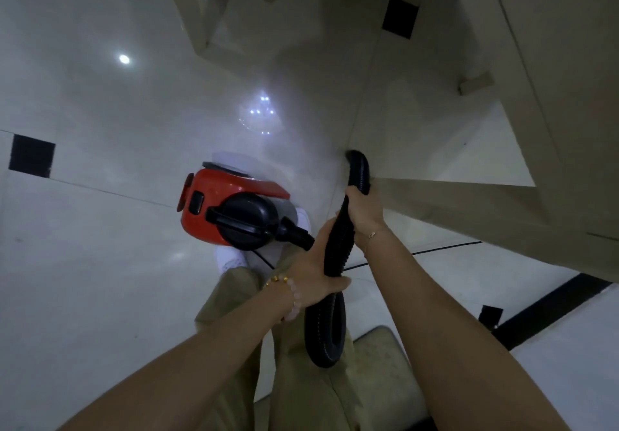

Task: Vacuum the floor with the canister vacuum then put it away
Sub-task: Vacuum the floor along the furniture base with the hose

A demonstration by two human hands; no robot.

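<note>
A red and black canister vacuum (231, 209) sits on the glossy white floor (100, 246) just ahead of my feet. Its black ribbed hose (326, 333) leaves the canister's front, loops down by my legs and rises between my hands. My left hand (318, 270) grips the hose in the middle of the loop. My right hand (363, 211) grips it higher, near the curved open end (358, 166), which points toward the base of a beige cabinet. No floor nozzle is visible on the hose.
Beige cabinetry (502, 129) rises along the right and far side. Black inset tiles (31, 159) mark the floor. A thin black cord (445, 248) runs rightward over the floor. A beige mat (385, 373) lies under my feet, and a black strip (549, 310) crosses the lower right.
</note>
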